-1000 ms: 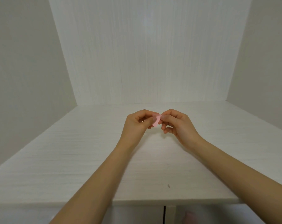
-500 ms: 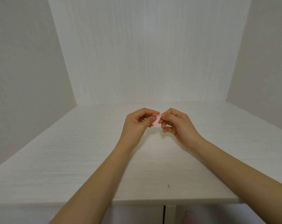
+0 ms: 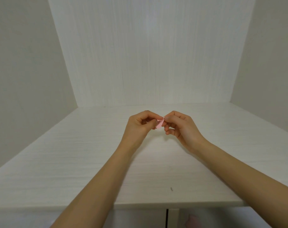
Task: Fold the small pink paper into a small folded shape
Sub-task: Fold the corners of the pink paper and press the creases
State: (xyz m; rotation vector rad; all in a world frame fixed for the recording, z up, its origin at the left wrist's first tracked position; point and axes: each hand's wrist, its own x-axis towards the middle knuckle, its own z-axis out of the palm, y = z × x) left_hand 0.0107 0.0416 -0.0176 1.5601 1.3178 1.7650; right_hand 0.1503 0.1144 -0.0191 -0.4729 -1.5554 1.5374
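A: Both hands are pinching the pink paper [image 3: 159, 123] above the white tabletop [image 3: 74, 162], left hand [image 3: 140, 125] and right hand [image 3: 179, 127] curling around it.

B: It's looking folded small already; I'm guessing 1 or 2 creases remain.

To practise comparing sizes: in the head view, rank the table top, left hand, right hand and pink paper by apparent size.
1. table top
2. left hand and right hand: alike, no ranking
3. pink paper, mostly hidden by fingers
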